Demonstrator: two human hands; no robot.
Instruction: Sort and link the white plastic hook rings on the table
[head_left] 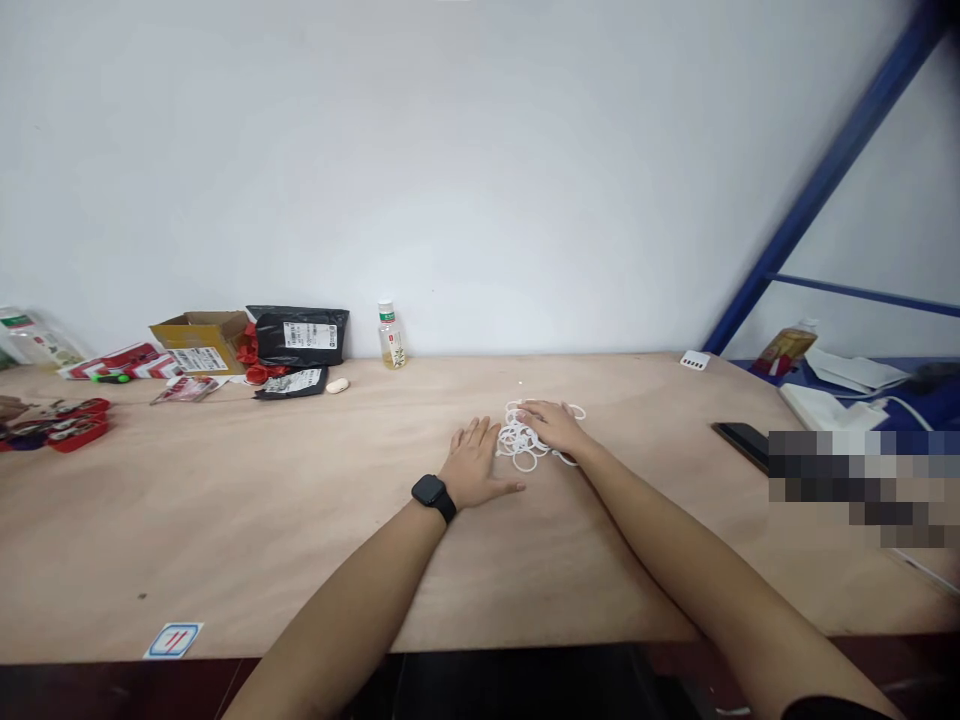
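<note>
A loose pile of white rings (525, 460) lies on the wooden table (300, 530), in front of me and a little right of the middle. My left hand (476, 470), with a black watch (430, 490) on its wrist, rests flat at the left side of the pile, fingers and thumb spread. From the right, my right hand (556, 425) lies over the top of the pile with its fingers stretched out to the left. It hides some of the rings. A few rings show beyond its far and near sides.
At the back stand a small bottle (393, 340), black parcels (304, 335) and an open cardboard box (199, 340). Red trays (79, 428) with small items sit far left. To the right lie a phone (742, 445) and a white block (694, 360), near a blue frame (825, 180).
</note>
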